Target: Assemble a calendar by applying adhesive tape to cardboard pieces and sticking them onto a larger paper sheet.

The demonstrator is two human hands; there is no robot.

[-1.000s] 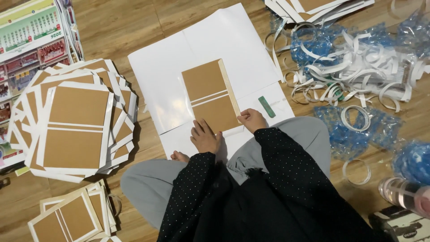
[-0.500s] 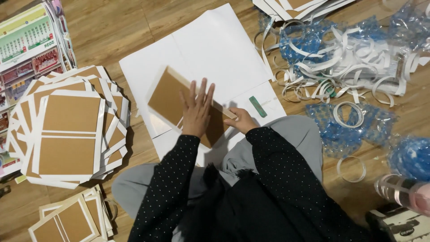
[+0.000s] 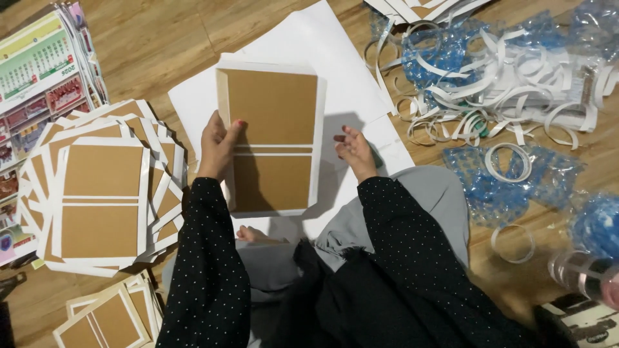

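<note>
Floor: wooden boards (image 3: 161,38), white sheet (image 3: 322,58) spread on top.
Left hand (image 3: 218,147): clasped on left edge of brown card (image 3: 272,135), raised above sheet.
Right hand (image 3: 353,152): open, fingers loosely curled, beside card's right edge, holding nothing.
Left side: stack of same cards (image 3: 100,193).
Right side: heap of white strips (image 3: 503,71), blue plastic wrap (image 3: 503,187).

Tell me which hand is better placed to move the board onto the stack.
Left, probably. The left hand already grips the board by its left edge, and the stack lies on that side. The right hand is open and off the board, farther from the stack.
</note>
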